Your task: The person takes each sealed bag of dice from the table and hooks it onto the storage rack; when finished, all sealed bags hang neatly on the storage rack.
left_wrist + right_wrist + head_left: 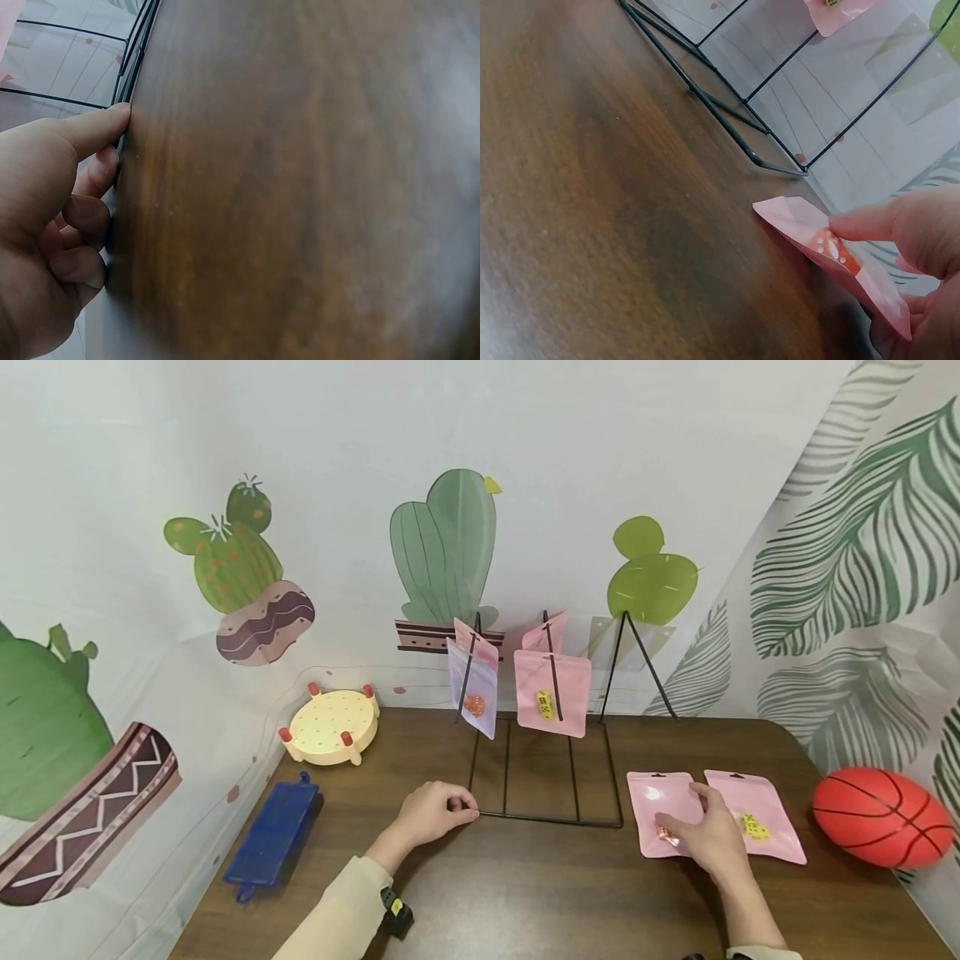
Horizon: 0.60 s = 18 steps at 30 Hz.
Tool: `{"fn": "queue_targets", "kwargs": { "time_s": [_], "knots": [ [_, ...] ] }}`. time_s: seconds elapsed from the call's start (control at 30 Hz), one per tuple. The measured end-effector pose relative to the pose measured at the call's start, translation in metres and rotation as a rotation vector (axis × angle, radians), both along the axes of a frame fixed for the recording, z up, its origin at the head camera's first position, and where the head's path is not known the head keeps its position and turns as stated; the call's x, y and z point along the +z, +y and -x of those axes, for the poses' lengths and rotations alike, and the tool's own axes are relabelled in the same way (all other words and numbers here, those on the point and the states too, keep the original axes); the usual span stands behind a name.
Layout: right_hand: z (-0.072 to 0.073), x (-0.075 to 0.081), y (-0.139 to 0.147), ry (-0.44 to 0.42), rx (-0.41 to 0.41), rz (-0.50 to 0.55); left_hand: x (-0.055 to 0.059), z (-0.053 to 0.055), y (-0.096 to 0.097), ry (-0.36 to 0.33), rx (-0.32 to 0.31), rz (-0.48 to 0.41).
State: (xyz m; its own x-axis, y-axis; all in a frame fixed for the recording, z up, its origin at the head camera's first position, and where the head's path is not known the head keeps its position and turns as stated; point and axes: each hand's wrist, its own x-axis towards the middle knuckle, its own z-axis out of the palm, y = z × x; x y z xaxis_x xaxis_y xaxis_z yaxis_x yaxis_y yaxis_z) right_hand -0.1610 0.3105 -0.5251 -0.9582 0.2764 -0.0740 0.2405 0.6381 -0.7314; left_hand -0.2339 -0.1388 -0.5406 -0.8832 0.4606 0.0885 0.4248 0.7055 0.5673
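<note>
My left hand (435, 812) holds the front left corner of a black wire display rack (551, 819), thumb and fingertips at the base wire. In the left wrist view the fingers (86, 214) curl beside that wire. My right hand (712, 835) grips a pink zip pouch (652, 797) with a reddish-orange die inside, low over the table. In the right wrist view my thumb (866, 223) lies on the pouch's face near the die (834, 251), with fingers at its edge. Just right lies another pink pouch (776, 827) with yellow dice.
On the rack's left hook hangs a lilac pouch (474, 681) before a pink one; the middle hook carries a pink pouch (552, 718) with yellow dice before another. The right hook (611, 668) is bare. Also on the table: a cream stool-like toy (333, 727), a blue tray (273, 835), a basketball (881, 817).
</note>
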Motion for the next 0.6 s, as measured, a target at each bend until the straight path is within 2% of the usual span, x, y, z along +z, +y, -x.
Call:
{"fn": "queue_targets", "kwargs": {
  "time_s": [0.2,0.43,0.6],
  "knots": [
    [-0.0004,0.0012,0.0036,0.007,-0.039,0.065,0.0001,0.0001,0.0001,-0.003,-0.003,-0.002],
    [-0.0025,0.0019,0.0085,0.007,-0.033,0.111,0.0011,0.0003,0.0001,0.005,-0.004,0.002],
    [-0.0059,0.0035,0.0068,0.021,-0.061,0.152,0.0003,0.0008,-0.0003,-0.002,-0.004,0.002]
  ]
}}
